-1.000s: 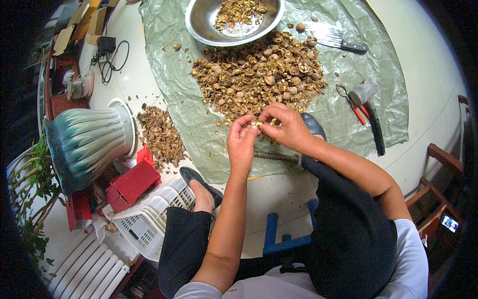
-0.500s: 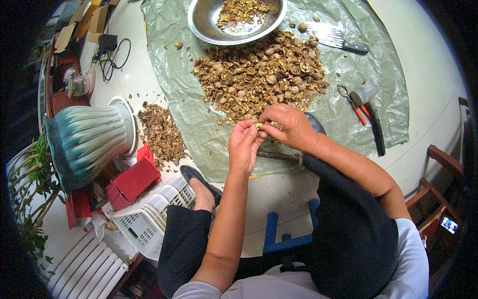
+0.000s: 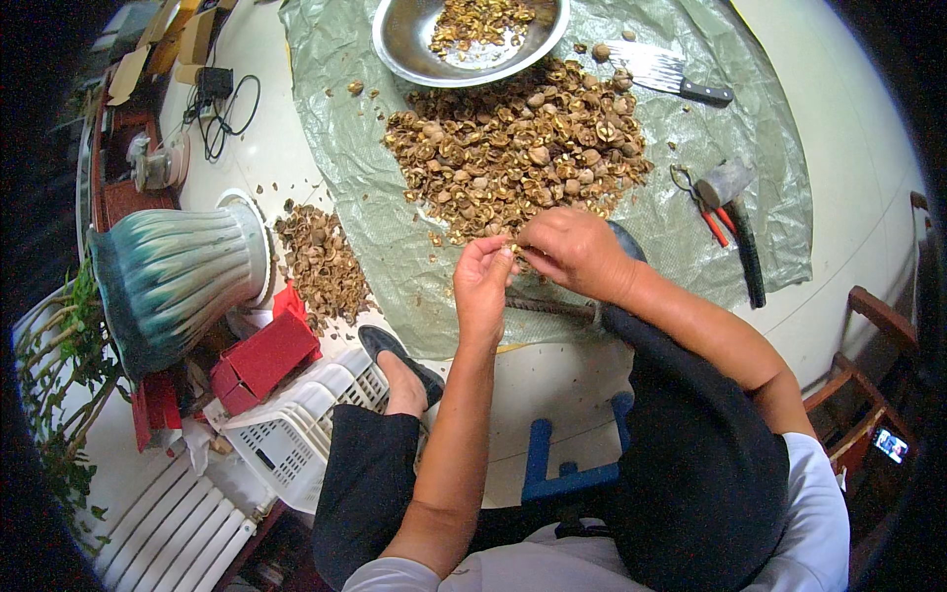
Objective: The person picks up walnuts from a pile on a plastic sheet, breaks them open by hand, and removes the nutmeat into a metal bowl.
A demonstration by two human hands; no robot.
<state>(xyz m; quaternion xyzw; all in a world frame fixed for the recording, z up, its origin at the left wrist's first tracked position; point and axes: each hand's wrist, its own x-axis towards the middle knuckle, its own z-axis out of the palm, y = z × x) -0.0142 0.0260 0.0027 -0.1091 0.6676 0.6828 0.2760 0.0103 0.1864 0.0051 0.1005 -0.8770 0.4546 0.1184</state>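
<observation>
My left hand [image 3: 483, 284] and my right hand [image 3: 577, 252] meet at the near edge of a heap of cracked walnuts and shells [image 3: 523, 148]. Between my pinched left fingers sits a small pale piece of walnut [image 3: 514, 251]. The fingers of my right hand curl closed against the same piece, and their tips are partly hidden. Beyond the heap stands a steel bowl [image 3: 390, 44] with walnut kernels [image 3: 480, 28] in it. Heap and bowl rest on a green woven plastic sheet [image 3: 345, 138].
Right of the heap lie a slotted spatula [image 3: 704, 94], red-handled pliers [image 3: 712, 225] and a black-handled mallet [image 3: 725, 184]. To the left are a shell pile [image 3: 321, 261], a teal planter [image 3: 182, 281], a red box [image 3: 264, 363] and a white plastic basket [image 3: 281, 449]. A blue stool [image 3: 567, 483] stands below me.
My right fingers have curled in and shifted slightly around the walnut piece, so less of it shows. My left hand stays in nearly the same place.
</observation>
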